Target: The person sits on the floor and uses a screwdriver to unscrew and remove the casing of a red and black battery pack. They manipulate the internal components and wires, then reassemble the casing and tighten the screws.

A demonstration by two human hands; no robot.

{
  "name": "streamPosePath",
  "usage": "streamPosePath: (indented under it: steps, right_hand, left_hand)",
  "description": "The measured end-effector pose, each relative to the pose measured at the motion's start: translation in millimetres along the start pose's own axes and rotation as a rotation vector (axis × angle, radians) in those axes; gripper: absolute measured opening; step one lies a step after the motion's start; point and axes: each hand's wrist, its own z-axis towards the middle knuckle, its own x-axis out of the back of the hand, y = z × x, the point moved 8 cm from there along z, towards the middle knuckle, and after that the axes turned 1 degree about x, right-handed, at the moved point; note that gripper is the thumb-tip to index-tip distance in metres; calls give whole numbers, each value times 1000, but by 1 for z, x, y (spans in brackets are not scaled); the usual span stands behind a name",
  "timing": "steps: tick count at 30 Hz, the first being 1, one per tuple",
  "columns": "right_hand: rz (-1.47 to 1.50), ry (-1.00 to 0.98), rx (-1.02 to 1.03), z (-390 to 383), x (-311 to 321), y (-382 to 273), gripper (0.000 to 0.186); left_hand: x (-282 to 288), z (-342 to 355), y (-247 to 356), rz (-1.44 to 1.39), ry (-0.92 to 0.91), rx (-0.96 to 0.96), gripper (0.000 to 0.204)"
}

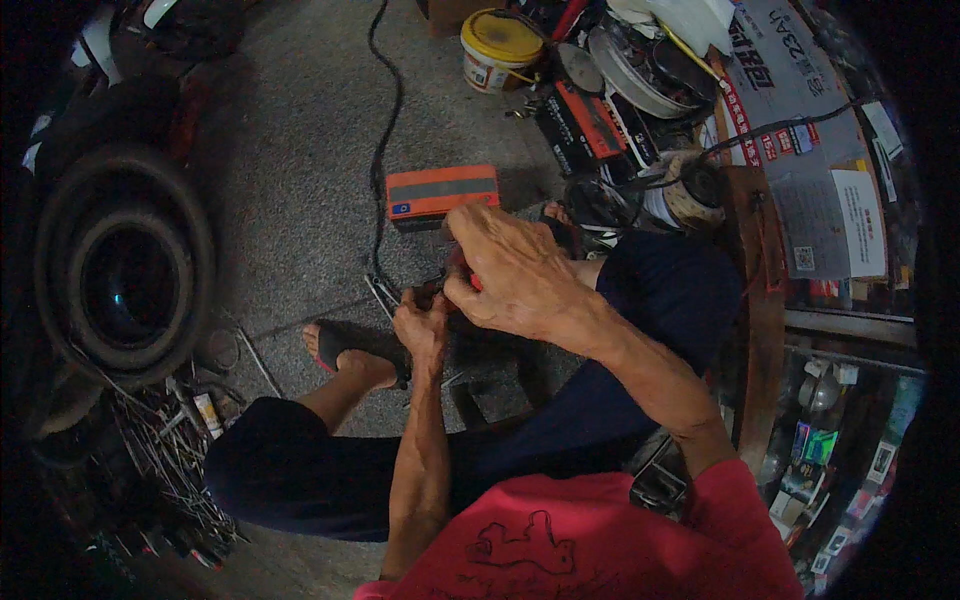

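My left hand (422, 325) is closed, its thumb and fingers pinching a small dark piece that is mostly hidden. Just to its right and a little farther off, my right hand (520, 268) is also closed, with its back turned up. Between the two hands shows a bit of red and dark material; its kind cannot be made out. Beyond them on the floor lies an orange and black box (442, 188) with a grey stripe. Beside my left hand are thin metal prongs (379, 294), close to a black cable (378, 150).
Tyres (60, 270) stand at the left, above a heap of metal rods and tools (175, 440). A yellow-lidded bucket (490, 60) and another orange-black box (595, 120) are at the far side. A glass display case (850, 400) and flattened cardboard (800, 200) line the right.
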Motion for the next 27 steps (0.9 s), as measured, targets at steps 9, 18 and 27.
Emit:
streamPosePath:
  steps: [9,18,27]
  right_hand:
    - [-20,60,6,-1,9,3,30]
    - [-105,-108,-181,0,-3,9,25]
    - [-30,8,-4,1,1,-2,43]
  left_hand:
    - [0,2,-5,89,-18,95,29]
    - [-4,5,-14,73,-11,38,31]
    - [-1,0,6,-12,7,51,28]
